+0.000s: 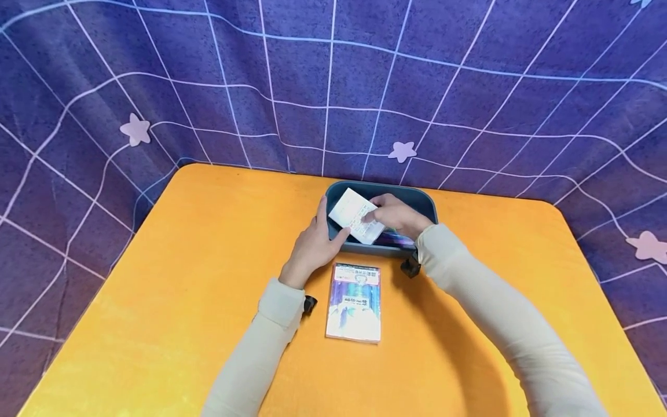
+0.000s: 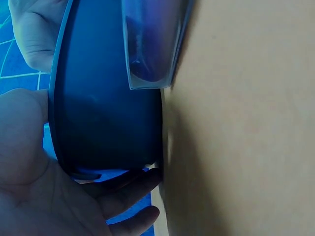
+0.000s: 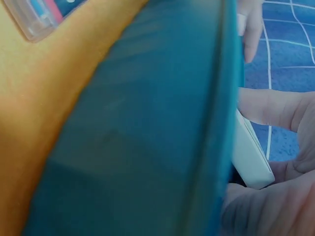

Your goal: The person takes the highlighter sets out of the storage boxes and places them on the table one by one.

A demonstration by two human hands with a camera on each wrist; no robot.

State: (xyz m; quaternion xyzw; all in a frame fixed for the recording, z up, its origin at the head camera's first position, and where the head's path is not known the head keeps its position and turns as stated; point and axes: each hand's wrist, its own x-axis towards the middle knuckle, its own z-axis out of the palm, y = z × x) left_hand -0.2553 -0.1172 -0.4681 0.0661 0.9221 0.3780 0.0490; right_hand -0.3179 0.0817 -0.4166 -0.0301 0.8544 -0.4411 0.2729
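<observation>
A dark teal plastic bin (image 1: 359, 249) stands near the table's back edge. My left hand (image 1: 315, 244) holds its left end, with the thumb at the front rim; in the left wrist view the fingers (image 2: 130, 196) reach round the end wall. Over the bin's left half, my right hand (image 1: 400, 215) grips a tilted white box (image 1: 348, 209) with printed text. In the right wrist view the bin wall (image 3: 138, 118) covers much of that box. A shiny purple item (image 1: 397, 238) lies inside the bin, partly hidden by the right hand.
A clear-cased pack (image 1: 354, 304) with a purple and blue front lies flat on the yellow table (image 1: 208, 278), just in front of the bin. Behind the table hangs a blue curtain (image 1: 292, 69) with a grid and stars.
</observation>
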